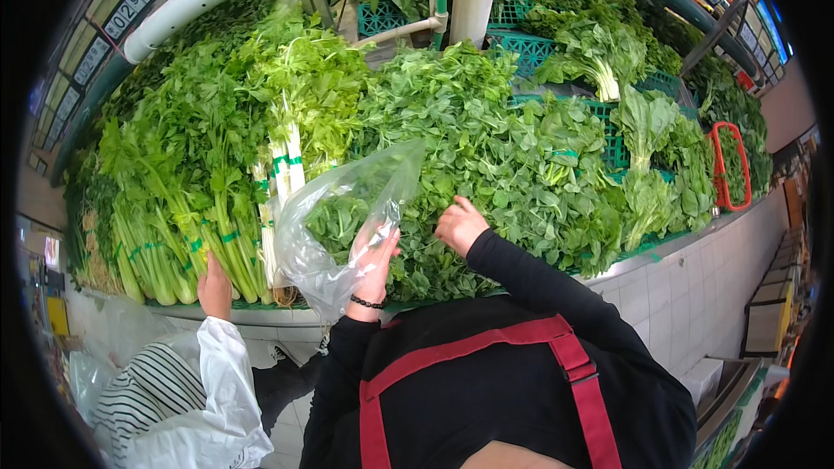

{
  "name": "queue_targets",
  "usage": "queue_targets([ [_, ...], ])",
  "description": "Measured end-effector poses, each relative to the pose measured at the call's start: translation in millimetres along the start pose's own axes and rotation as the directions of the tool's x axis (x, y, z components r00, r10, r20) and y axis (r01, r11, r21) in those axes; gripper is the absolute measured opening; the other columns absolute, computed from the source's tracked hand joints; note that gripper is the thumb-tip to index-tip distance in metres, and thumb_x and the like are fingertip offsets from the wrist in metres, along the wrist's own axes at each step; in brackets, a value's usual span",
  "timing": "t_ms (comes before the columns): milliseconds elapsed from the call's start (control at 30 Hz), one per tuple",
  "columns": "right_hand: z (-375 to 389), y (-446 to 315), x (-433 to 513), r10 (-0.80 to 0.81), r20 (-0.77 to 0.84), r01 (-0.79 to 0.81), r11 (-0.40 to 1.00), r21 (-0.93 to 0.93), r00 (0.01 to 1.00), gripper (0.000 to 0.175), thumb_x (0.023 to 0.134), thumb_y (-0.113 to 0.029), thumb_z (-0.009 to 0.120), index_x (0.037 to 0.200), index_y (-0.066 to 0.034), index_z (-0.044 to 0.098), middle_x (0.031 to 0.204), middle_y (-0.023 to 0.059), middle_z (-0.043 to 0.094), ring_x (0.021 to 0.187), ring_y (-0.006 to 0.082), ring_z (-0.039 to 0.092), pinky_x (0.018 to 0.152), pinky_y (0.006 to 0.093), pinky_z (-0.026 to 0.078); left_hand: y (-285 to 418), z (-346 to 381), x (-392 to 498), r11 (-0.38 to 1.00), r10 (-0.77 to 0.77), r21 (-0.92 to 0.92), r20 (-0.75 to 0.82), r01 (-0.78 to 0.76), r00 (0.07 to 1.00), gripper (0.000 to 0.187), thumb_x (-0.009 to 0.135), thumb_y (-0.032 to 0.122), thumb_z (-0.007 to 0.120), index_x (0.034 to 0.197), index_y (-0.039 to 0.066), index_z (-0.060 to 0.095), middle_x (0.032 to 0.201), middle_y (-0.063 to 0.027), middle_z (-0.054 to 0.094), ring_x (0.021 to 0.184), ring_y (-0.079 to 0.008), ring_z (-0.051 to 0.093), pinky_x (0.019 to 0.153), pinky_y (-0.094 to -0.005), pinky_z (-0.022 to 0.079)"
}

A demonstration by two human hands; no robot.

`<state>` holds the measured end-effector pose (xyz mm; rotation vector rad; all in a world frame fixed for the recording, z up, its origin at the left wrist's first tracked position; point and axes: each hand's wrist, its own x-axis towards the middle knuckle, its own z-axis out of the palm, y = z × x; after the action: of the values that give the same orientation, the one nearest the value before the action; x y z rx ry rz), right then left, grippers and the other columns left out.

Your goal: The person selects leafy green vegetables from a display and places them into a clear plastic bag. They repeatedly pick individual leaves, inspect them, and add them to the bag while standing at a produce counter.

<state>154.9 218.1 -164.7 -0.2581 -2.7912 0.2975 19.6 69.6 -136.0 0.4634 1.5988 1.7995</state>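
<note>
My left hand [373,267], with a dark beaded bracelet at its wrist, holds a clear plastic bag [306,234]; its fingers are partly behind or inside the film. The bag spreads out to the left and up over the greens, its mouth side hard to tell. To the right, my right hand [460,225] is over a wide heap of loose leafy greens [436,111], its fingers partly bent, with nothing visible in them. Left of the bag stand white-stemmed bundles [294,163] bound with green tape, and beyond them bunches of celery [156,267] with green bands.
Another person's hand [215,286], in a white sleeve, touches the celery at left. Green plastic crates [524,51] and a red basket handle [717,169] lie to the right. A pale post [470,6] rises behind the greens. The metal counter edge [280,317] runs before me.
</note>
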Motion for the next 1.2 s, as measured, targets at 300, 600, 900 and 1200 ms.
queue_targets([
  [300,-48.7,24.1,8.9,0.456,0.092,-0.405,0.658,0.635,0.885,0.016,0.078,-0.026,0.068,0.084,-0.0109,0.070,0.074,0.0048,0.064,0.076,0.0201,0.056,0.077,0.0318,0.045,5.6,1.3,1.9,0.991,-0.059,0.131,0.141,0.041,0.988,0.022,0.087,0.017,0.063,0.104,0.003,0.060,0.080,0.0016,0.057,0.062,-0.0031,0.047,0.052,-0.0186,0.035],
  [600,-54.9,1.8,5.3,0.426,0.335,-0.482,0.305,0.821,0.840,0.017,0.084,-0.017,0.065,0.091,-0.0009,0.067,0.077,0.0031,0.067,0.073,0.0085,0.059,0.071,0.0248,0.048,16.5,21.8,-0.5,0.812,0.309,0.399,0.324,-0.425,0.894,0.026,0.079,0.008,0.066,0.104,0.003,0.060,0.104,-0.0060,0.060,0.101,-0.0188,0.054,0.091,-0.0302,0.039],
  [900,-54.2,-3.4,15.1,0.331,0.114,-0.281,0.517,0.808,0.937,0.017,0.082,-0.017,0.066,0.092,-0.0028,0.066,0.085,0.0060,0.064,0.082,0.0144,0.059,0.077,0.0285,0.046,22.5,28.9,1.9,0.712,0.419,0.451,0.343,-0.539,0.841,0.020,0.078,0.008,0.068,0.091,0.000,0.056,0.091,-0.0076,0.056,0.083,-0.0216,0.056,0.076,-0.0312,0.045],
  [1200,-51.7,-11.2,26.8,0.111,-0.132,-0.058,0.934,0.352,0.985,0.010,0.070,-0.006,0.062,0.079,-0.0082,0.066,0.076,0.0058,0.063,0.073,0.0221,0.058,0.089,0.0362,0.041,9.5,17.4,2.0,0.767,0.288,0.473,0.349,-0.433,0.892,0.022,0.086,0.019,0.063,0.098,0.002,0.057,0.090,-0.0044,0.056,0.086,-0.0146,0.052,0.079,-0.0266,0.042],
])
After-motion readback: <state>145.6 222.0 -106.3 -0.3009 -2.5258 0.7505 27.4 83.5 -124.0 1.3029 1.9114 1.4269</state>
